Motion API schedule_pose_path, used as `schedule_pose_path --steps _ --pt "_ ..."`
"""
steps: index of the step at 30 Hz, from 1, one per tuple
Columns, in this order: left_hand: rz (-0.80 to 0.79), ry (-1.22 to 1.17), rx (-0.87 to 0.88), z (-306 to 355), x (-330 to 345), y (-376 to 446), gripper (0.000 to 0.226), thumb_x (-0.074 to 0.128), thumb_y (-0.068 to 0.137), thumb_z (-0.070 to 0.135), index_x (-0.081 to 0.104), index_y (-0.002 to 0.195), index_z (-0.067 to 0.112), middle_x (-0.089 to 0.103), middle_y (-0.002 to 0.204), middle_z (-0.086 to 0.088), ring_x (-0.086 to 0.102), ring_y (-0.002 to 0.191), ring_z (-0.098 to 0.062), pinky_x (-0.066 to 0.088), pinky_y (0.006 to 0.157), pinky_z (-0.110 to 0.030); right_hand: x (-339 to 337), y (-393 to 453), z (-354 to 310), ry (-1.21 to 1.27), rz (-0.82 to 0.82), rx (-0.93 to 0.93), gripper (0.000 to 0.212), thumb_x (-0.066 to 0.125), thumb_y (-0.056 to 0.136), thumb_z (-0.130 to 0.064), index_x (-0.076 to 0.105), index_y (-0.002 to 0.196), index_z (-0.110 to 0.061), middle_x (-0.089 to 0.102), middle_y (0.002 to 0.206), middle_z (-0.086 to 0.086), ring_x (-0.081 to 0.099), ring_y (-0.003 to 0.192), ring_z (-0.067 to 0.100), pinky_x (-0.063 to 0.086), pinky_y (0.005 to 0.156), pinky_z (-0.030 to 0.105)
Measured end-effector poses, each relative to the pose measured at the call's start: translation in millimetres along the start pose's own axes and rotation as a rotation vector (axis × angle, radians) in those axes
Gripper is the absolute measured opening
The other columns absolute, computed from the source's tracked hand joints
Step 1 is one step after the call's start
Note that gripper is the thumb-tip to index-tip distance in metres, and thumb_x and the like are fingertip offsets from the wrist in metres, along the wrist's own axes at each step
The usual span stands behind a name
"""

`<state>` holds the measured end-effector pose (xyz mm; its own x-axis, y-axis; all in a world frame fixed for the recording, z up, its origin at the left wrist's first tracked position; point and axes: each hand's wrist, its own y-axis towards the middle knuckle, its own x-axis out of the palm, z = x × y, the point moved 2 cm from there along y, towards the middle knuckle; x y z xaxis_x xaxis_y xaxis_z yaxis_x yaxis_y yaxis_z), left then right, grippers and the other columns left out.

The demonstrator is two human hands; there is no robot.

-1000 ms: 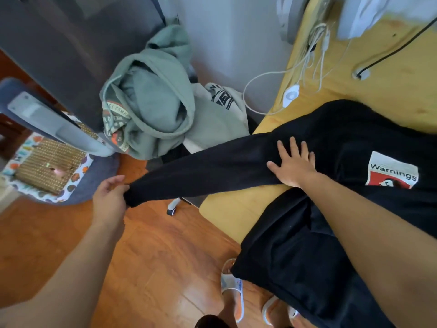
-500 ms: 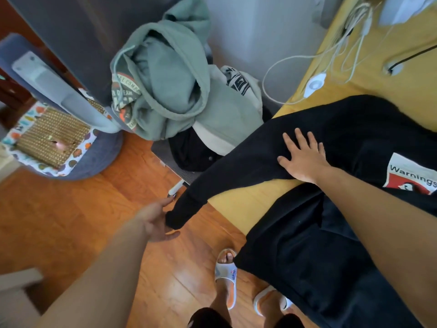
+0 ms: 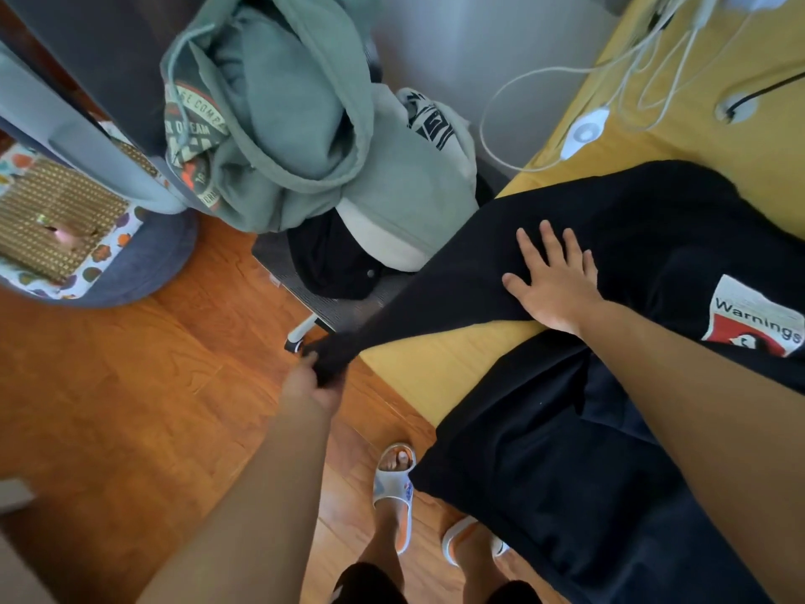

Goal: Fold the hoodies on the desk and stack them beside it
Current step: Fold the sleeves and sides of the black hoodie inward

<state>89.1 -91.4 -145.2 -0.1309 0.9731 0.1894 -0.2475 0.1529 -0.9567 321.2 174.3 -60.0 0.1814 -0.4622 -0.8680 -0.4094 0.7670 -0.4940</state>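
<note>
Left hand point(image 3: 320, 383): regrips black hoodie point(image 3: 566, 429) cuff, lower than before. Right hand point(image 3: 555, 283): flat on sleeve. Risk: hoodie slides off counter point(image 3: 435, 368) if pulled.

Black hoodie point(image 3: 653, 237) with red-white patch, yellow desk point(image 3: 440, 368), sage-green hoodie point(image 3: 305, 124), orange-brown floor point(image 3: 130, 385).

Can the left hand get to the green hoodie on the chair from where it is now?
Probably not right away: the left hand grips the cuff of the black hoodie. The green hoodie lies uncovered on the chair beyond it, so once it lets go, likely yes.
</note>
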Motion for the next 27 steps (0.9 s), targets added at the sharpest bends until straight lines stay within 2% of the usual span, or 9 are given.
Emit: schedule_pose_path --steps 4,9,11,13,17,21,23,25,27 --pt "-0.175 -0.142 0.292 56.3 7.8 -51.9 0.012 0.060 0.101 0.005 0.062 0.112 0.008 0.072 0.119 -0.016 0.071 0.106 -0.028 0.055 0.100 -0.045 -9.9 -1.3 -2.1 0.010 -0.047 -0.003 0.076 0.027 0.099 -0.067 -0.014 0.158 -0.042 -0.025 0.166 -0.006 -0.022 0.153 0.028 -0.006 0.124 0.053" --pt "-0.353 -0.155 0.405 105.7 59.3 -128.9 0.023 0.062 0.098 0.003 0.064 0.121 0.006 0.076 0.114 -0.015 0.073 0.106 -0.028 0.054 0.102 -0.045 -17.3 -15.9 -13.8 0.074 0.142 0.182 0.074 0.029 0.102 -0.058 0.000 0.162 -0.028 -0.012 0.169 0.008 -0.011 0.154 0.037 0.000 0.124 0.058" --pt "-0.446 -0.124 0.394 109.9 80.6 -155.2 0.031 0.063 0.097 0.005 0.064 0.128 0.008 0.074 0.119 -0.015 0.072 0.110 -0.030 0.053 0.104 -0.048 -18.4 -15.0 -16.3 0.162 0.049 0.195 0.074 0.028 0.102 -0.061 -0.001 0.162 -0.029 -0.014 0.169 0.006 -0.014 0.154 0.036 0.000 0.124 0.058" --pt "-0.565 -0.041 0.362 102.5 106.1 -182.6 0.034 0.062 0.097 0.007 0.062 0.132 0.006 0.073 0.121 -0.015 0.072 0.111 -0.032 0.053 0.101 -0.049 -37.0 -14.8 -11.9 0.398 -0.047 0.135 0.074 0.033 0.101 -0.064 0.007 0.162 -0.031 -0.006 0.170 0.001 -0.009 0.156 0.032 0.002 0.125 0.054" --pt "-0.831 0.126 0.400 54.0 165.1 -256.1 0.041 0.058 0.098 0.004 0.059 0.139 0.001 0.070 0.125 -0.015 0.068 0.117 -0.030 0.052 0.104 -0.046 -108.9 -59.4 27.1 1.375 -0.105 0.080 0.061 0.043 0.103 -0.057 0.036 0.156 -0.027 0.035 0.161 -0.003 0.029 0.150 0.022 0.024 0.121 0.042" --pt "-1.163 0.634 0.553 -81.6 206.7 -335.4 0.031 0.070 0.089 0.002 0.064 0.119 0.004 0.072 0.110 -0.013 0.069 0.099 -0.028 0.058 0.092 -0.050 -158.6 -154.1 86.4 1.944 -0.111 -0.180 0.074 0.040 0.099 -0.065 0.038 0.154 -0.015 0.048 0.152 0.017 0.047 0.139 0.039 0.037 0.112 0.062" --pt "-1.406 1.056 0.658 -166.1 204.1 -360.9 0.036 0.077 0.085 0.012 0.065 0.119 0.015 0.071 0.118 -0.005 0.067 0.110 -0.020 0.055 0.101 -0.046 -162.2 -206.8 119.1 2.142 -0.019 -0.224 0.081 0.037 0.097 -0.069 0.044 0.151 -0.011 0.050 0.149 0.020 0.049 0.137 0.039 0.042 0.109 0.058" --pt "-1.661 1.567 0.745 -239.0 183.2 -356.0 0.060 0.078 0.090 0.029 0.052 0.144 0.022 0.052 0.148 0.001 0.046 0.138 -0.012 0.038 0.118 -0.036 -140.8 -253.6 156.3 2.273 0.140 -0.087 0.077 0.036 0.097 -0.072 0.059 0.142 -0.014 0.059 0.141 0.016 0.058 0.130 0.032 0.053 0.100 0.049" --pt "-1.693 1.887 0.990 -275.2 154.9 -322.8 0.064 0.072 0.094 0.037 0.045 0.151 0.027 0.039 0.158 0.003 0.025 0.150 -0.012 0.021 0.125 -0.033 -94.7 -285.1 193.2 2.252 0.257 0.190 0.072 0.040 0.094 -0.074 0.062 0.139 -0.023 0.063 0.138 0.013 0.061 0.127 0.031 0.054 0.097 0.049"
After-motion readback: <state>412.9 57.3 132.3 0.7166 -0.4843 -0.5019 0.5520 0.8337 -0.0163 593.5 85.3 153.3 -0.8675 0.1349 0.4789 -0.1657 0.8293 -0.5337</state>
